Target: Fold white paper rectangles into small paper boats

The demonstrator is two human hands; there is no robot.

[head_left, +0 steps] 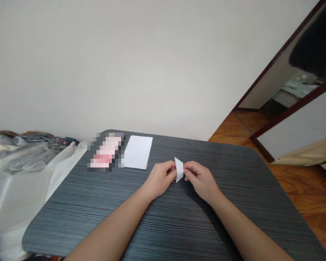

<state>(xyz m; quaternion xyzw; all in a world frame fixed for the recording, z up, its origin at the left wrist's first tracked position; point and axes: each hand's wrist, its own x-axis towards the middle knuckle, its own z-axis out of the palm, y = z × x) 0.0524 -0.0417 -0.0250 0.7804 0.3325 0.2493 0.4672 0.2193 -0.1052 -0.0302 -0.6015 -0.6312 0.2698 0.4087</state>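
Observation:
A small piece of folded white paper (pixel 179 170) with slanted ends is held upright above the dark table (pixel 157 224). My left hand (pixel 161 177) pinches it from the left, thumb and fingers closed at its edge. From the right, my right hand (pixel 201 178) grips the opposite edge between thumb and fingertips. Some fingertips are hidden behind the paper and the hands. Beyond my left hand lies a stack of white paper sheets (pixel 138 152), flat on the table.
Left of the stack is a blurred-out pinkish rectangular item (pixel 105 150). Bags and fabric (pixel 29 156) are piled beside the table's left edge. A pale wall (pixel 152 65) rises behind it. On the right are a wooden floor (pixel 296 185) and a doorway.

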